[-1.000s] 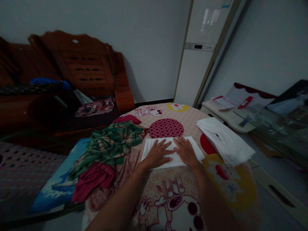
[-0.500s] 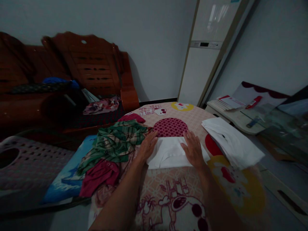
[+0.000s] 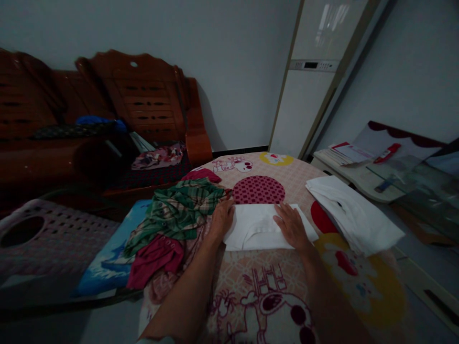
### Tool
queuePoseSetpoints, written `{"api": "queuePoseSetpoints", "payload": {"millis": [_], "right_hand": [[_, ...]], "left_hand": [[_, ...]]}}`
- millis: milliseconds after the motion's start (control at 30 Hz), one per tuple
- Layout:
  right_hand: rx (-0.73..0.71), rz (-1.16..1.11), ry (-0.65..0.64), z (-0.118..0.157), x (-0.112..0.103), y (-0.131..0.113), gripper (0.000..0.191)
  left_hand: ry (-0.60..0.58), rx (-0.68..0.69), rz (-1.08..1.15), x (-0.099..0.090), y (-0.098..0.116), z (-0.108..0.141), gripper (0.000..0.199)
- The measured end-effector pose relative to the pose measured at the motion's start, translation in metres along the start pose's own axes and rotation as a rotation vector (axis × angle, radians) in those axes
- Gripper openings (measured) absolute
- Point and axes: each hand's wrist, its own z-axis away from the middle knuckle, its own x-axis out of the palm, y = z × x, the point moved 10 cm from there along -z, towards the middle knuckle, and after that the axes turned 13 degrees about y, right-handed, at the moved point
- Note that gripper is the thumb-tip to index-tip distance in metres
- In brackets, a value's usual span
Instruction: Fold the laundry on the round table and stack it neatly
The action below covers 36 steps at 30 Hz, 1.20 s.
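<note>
A white garment [image 3: 256,224], folded into a flat rectangle, lies on the round table in front of me. At its left edge, my left hand [image 3: 223,219] touches the cloth with fingers loosely bent and nothing visibly gripped. My right hand [image 3: 289,223] is open, lying on the garment's right side with the fingers stretched forward. Further right sits another folded white garment [image 3: 353,210]. Left of my left hand is a crumpled green plaid shirt [image 3: 179,210], with a dark pink garment [image 3: 158,260] partly under it.
The patterned tablecloth [image 3: 265,267] covers the table. A blue printed cushion [image 3: 107,267] and a woven plastic basket [image 3: 64,239] are at the left. Behind stand a wooden sofa [image 3: 143,95] and a tall air conditioner [image 3: 304,105]. A side table [image 3: 322,160] with papers is at the right.
Both hands have come down onto the white garment; the left fingers are more bent and the right fingers lie flatter. The whole view has shifted slightly.
</note>
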Motion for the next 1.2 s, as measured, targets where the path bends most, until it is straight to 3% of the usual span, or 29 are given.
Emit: {"api": "queuePoseSetpoints", "payload": {"millis": [133, 233, 400, 667, 833, 933, 1000, 1200], "right_hand": [[0.056, -0.121, 0.099, -0.005, -0.013, 0.007, 0.050], [0.022, -0.128, 0.093, -0.015, -0.016, 0.000, 0.047], [-0.087, -0.076, -0.149, -0.045, 0.006, -0.027, 0.037], [-0.091, -0.038, -0.566, -0.090, 0.030, -0.030, 0.033], [-0.142, -0.016, -0.668, -0.092, 0.030, -0.040, 0.034], [-0.152, -0.035, -0.609, -0.089, 0.015, -0.046, 0.025], [-0.129, -0.020, -0.511, -0.088, -0.006, -0.044, 0.021], [0.064, 0.262, -0.182, -0.086, -0.098, 0.005, 0.028]], "left_hand": [[-0.004, -0.016, 0.014, 0.000, -0.001, -0.001, 0.033], [-0.017, -0.008, 0.025, 0.002, -0.002, -0.003, 0.031], [-0.055, -0.025, 0.025, 0.004, -0.006, -0.005, 0.032], [-0.087, -0.020, 0.053, 0.001, -0.007, -0.007, 0.033], [-0.050, -0.048, 0.090, -0.004, -0.010, -0.009, 0.037], [-0.021, -0.064, 0.112, -0.005, -0.012, -0.010, 0.036], [0.001, -0.084, 0.119, -0.007, -0.014, -0.010, 0.036], [0.011, -0.140, 0.118, -0.009, -0.012, -0.009, 0.037]]}}
